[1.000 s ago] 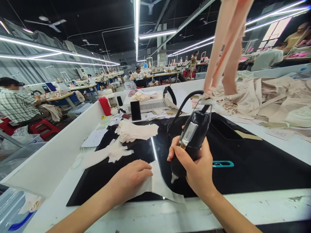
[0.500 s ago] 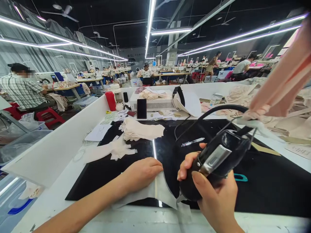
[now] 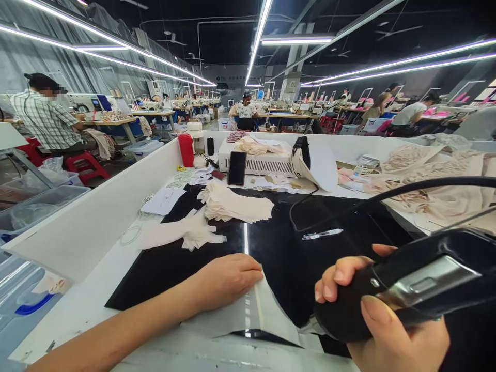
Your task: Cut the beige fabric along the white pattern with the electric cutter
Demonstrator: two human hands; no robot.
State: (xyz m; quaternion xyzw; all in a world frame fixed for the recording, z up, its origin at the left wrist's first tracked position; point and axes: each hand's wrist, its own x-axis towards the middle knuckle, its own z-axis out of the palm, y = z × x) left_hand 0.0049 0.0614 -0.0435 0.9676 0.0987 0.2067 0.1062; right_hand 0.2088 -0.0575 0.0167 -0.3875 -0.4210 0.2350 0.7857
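A pale, thin fabric piece (image 3: 272,306) with a cream strip along it lies over the front of the glossy black board (image 3: 310,268). My left hand (image 3: 234,279) rests on that fabric, fingers pressed together at its far edge. In my right hand (image 3: 403,330) is a black corded hand tool (image 3: 430,281) with a silver panel, my fingers wrapped round its body. The tool's metal tip (image 3: 313,326) points down at the fabric's right edge; whether it touches cannot be made out. Beyond my hands lie a stack of cream fabric pieces (image 3: 236,203) and another cream piece (image 3: 174,232).
A white pen (image 3: 323,234) lies near the tool's black cable (image 3: 418,185). Behind stand a phone (image 3: 236,168), a white vented box (image 3: 267,165) and a red container (image 3: 186,151). Cream fabric (image 3: 430,160) is heaped at right. A low white wall (image 3: 116,206) borders the left side.
My right hand and the tool have moved right and nearer, the tool now tilted flatter. My left hand stays on the fabric. The whole view has shifted slightly.
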